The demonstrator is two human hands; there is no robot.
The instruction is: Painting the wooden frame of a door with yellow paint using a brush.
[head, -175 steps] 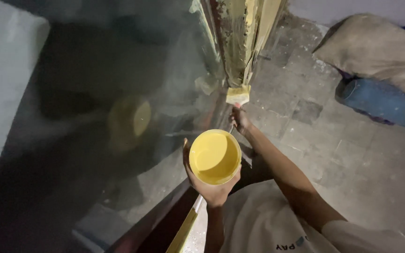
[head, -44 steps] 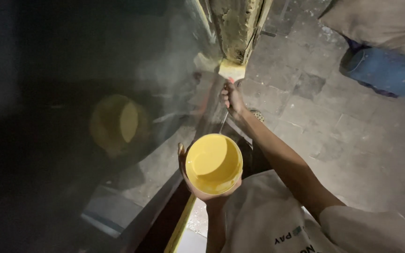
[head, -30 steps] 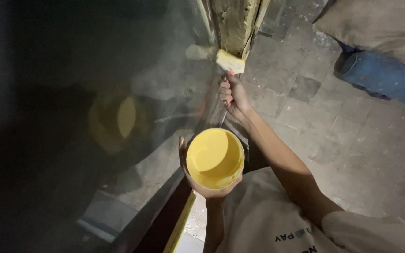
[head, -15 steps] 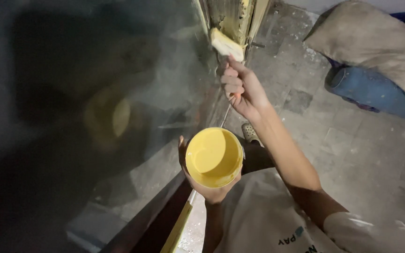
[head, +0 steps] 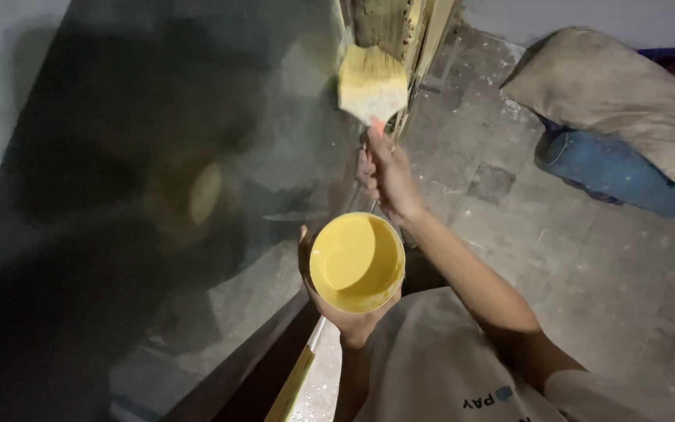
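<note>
Holding a light, rigid yellow paint tub from beneath, the left hand cups its base and wall — keep it level, the paint would slosh. Farther off, the right hand is clenched on the brush handle, bristles against the doorframe.

Pale grey-white T-shirt, short sleeves; small printed mark low on front; bare forearms
</note>
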